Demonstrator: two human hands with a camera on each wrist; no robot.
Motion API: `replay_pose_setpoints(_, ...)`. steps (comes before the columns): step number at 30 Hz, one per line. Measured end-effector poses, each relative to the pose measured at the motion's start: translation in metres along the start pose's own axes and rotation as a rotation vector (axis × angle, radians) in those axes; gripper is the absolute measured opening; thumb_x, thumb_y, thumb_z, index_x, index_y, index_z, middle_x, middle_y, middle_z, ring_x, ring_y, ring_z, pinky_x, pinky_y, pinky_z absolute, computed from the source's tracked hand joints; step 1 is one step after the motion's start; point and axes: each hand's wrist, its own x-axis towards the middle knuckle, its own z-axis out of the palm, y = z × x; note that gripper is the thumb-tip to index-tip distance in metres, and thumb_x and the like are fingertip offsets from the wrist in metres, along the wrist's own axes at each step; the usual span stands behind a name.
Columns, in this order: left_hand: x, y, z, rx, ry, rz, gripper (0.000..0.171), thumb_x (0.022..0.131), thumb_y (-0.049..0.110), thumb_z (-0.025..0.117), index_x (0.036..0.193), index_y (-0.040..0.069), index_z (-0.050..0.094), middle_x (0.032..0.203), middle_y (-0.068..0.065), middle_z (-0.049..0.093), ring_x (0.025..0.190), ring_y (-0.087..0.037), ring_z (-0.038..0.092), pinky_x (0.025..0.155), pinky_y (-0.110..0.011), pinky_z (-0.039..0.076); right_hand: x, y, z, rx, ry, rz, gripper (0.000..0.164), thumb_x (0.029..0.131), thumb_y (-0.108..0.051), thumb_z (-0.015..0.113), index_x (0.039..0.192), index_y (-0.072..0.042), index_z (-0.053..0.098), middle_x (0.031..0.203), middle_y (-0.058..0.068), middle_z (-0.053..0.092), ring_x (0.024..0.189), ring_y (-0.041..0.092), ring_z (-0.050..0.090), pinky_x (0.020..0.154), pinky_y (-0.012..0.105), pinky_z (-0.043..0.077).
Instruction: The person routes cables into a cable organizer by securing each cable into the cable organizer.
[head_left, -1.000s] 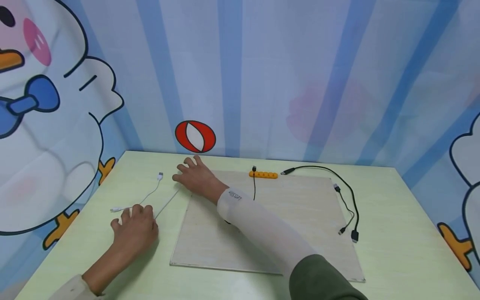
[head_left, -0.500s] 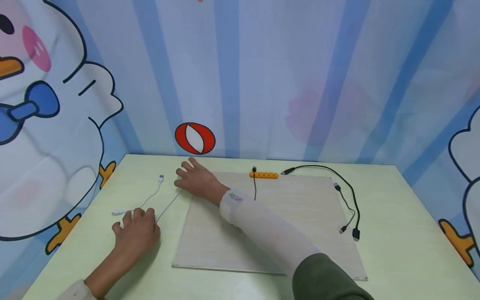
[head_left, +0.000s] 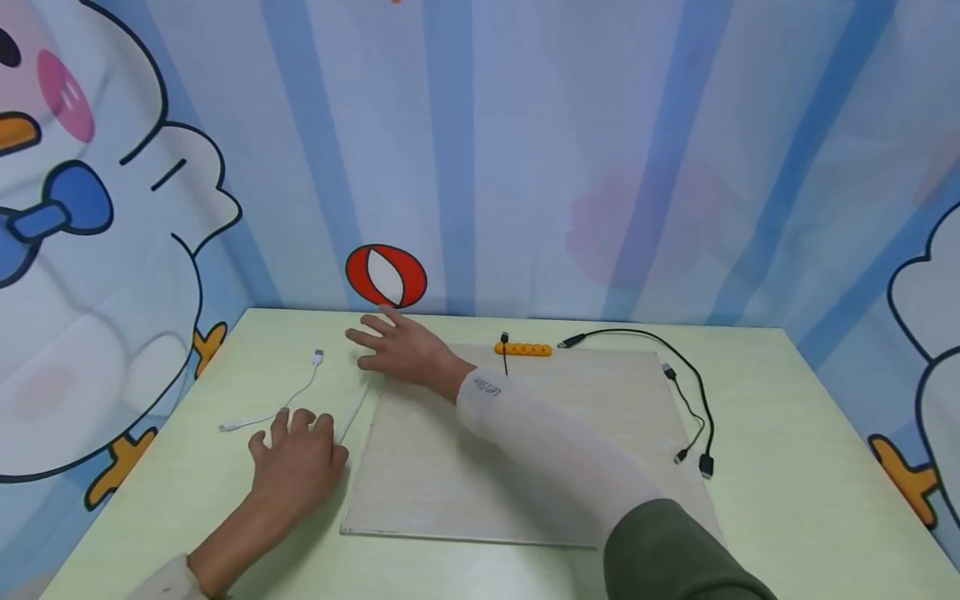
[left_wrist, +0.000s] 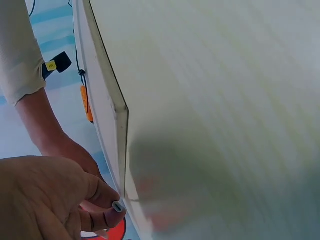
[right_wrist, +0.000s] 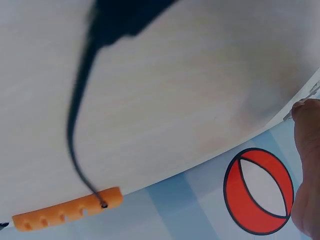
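My left hand [head_left: 300,458] pinches one end of a white charging cable between thumb and finger; its small oval connector [left_wrist: 118,206] pokes out at the fingertips in the left wrist view. Farther back, my right hand [head_left: 405,350] pinches the cable's other end, where a metal plug [right_wrist: 288,116] shows beside the thumb in the right wrist view. Between both hands the white cable [head_left: 354,412] runs fairly straight, just left of the pale board [head_left: 450,508]. A second white cable [head_left: 307,385] lies on the table beyond the left hand.
At the board's back edge sits an orange cable holder [head_left: 525,350], with a black cable [right_wrist: 75,115] in one slot. A long black cable [head_left: 701,383] and a short black cable [head_left: 690,408] lie at the right. A printed curtain [head_left: 525,167] hangs behind the table.
Both hands have shifted to the right with the white cable, closer to and over the board's left edge. The right sleeve now covers more of the black cable on the holder.
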Motion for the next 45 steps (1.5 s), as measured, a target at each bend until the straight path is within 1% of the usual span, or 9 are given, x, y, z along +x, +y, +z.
replay_pose_setpoints(6, 0.001, 0.016, 0.002, 0.004, 0.016, 0.036, 0.024, 0.106, 0.020, 0.064, 0.114, -0.003, 0.068, 0.147, -0.037, 0.060, 0.154, -0.071, 0.038, 0.114, -0.091, 0.032, -0.010, 0.008, 0.001, -0.029, -0.009, -0.010, 0.057, 0.115, -0.018, 0.066, 0.164, -0.044, 0.050, 0.190, -0.005, 0.024, 0.176, 0.027, 0.026, 0.145, 0.052, 0.018)
replay_pose_setpoints(11, 0.002, 0.027, 0.005, -0.008, 0.030, 0.060, 0.024, 0.105, 0.019, 0.065, 0.114, -0.003, 0.069, 0.147, -0.036, 0.060, 0.155, -0.070, 0.039, 0.115, -0.089, 0.032, -0.019, 0.013, 0.004, -0.012, -0.015, -0.019, 0.064, 0.112, -0.016, 0.071, 0.166, -0.042, 0.048, 0.190, -0.004, 0.023, 0.177, 0.027, 0.024, 0.145, 0.052, 0.018)
replay_pose_setpoints(17, 0.003, 0.038, 0.011, -0.021, 0.050, 0.092, 0.021, 0.105, 0.018, 0.066, 0.111, -0.002, 0.070, 0.145, -0.035, 0.063, 0.154, -0.069, 0.042, 0.116, -0.088, 0.033, -0.034, 0.019, 0.015, 0.000, 0.006, -0.018, 0.062, 0.111, -0.014, 0.072, 0.163, -0.042, 0.051, 0.189, -0.004, 0.028, 0.176, 0.026, 0.028, 0.144, 0.051, 0.019)
replay_pose_setpoints(20, 0.004, 0.045, 0.011, -0.026, 0.054, 0.104, 0.019, 0.105, 0.017, 0.065, 0.109, -0.001, 0.070, 0.144, -0.035, 0.063, 0.154, -0.068, 0.042, 0.116, -0.087, 0.034, -0.041, 0.023, 0.020, 0.005, 0.018, -0.009, 0.061, 0.111, -0.013, 0.072, 0.161, -0.042, 0.053, 0.188, -0.004, 0.031, 0.175, 0.026, 0.030, 0.144, 0.050, 0.020)
replay_pose_setpoints(23, 0.005, 0.053, 0.010, -0.030, 0.065, 0.116, 0.018, 0.104, 0.016, 0.066, 0.109, -0.001, 0.070, 0.143, -0.034, 0.064, 0.153, -0.067, 0.044, 0.115, -0.087, 0.035, -0.045, 0.027, 0.023, 0.013, 0.009, 0.002, 0.062, 0.111, -0.014, 0.072, 0.161, -0.043, 0.052, 0.188, -0.005, 0.031, 0.175, 0.025, 0.029, 0.144, 0.051, 0.019)
replay_pose_setpoints(27, 0.006, 0.061, 0.011, -0.027, 0.070, 0.129, 0.021, 0.103, 0.016, 0.068, 0.114, -0.002, 0.072, 0.141, -0.034, 0.065, 0.153, -0.066, 0.045, 0.116, -0.086, 0.036, -0.049, 0.031, 0.024, 0.020, -0.016, 0.008, 0.065, 0.110, -0.015, 0.073, 0.163, -0.045, 0.050, 0.188, -0.005, 0.030, 0.176, 0.026, 0.027, 0.145, 0.051, 0.017)
replay_pose_setpoints(31, 0.008, 0.069, 0.013, -0.018, 0.081, 0.149, 0.021, 0.102, 0.016, 0.070, 0.112, -0.003, 0.072, 0.138, -0.033, 0.066, 0.151, -0.065, 0.048, 0.114, -0.086, 0.038, -0.053, 0.034, 0.026, 0.018, -0.020, 0.007, 0.064, 0.110, -0.016, 0.074, 0.162, -0.045, 0.050, 0.188, -0.005, 0.031, 0.175, 0.026, 0.028, 0.145, 0.051, 0.018)
replay_pose_setpoints(36, 0.009, 0.076, 0.015, -0.002, 0.094, 0.174, 0.020, 0.100, 0.015, 0.072, 0.110, -0.003, 0.073, 0.133, -0.031, 0.068, 0.149, -0.064, 0.051, 0.112, -0.085, 0.040, -0.058, 0.038, 0.028, 0.013, 0.002, -0.003, 0.063, 0.110, -0.014, 0.074, 0.161, -0.043, 0.053, 0.186, -0.004, 0.034, 0.174, 0.027, 0.030, 0.144, 0.050, 0.022)
replay_pose_setpoints(45, 0.011, 0.085, 0.018, 0.005, 0.105, 0.209, 0.021, 0.100, 0.014, 0.071, 0.109, -0.005, 0.072, 0.132, -0.031, 0.068, 0.148, -0.062, 0.053, 0.113, -0.083, 0.041, -0.071, 0.043, 0.034, 0.008, 0.027, -0.007, 0.061, 0.108, -0.014, 0.077, 0.158, -0.039, 0.053, 0.182, -0.002, 0.041, 0.170, 0.027, 0.037, 0.143, 0.051, 0.025)
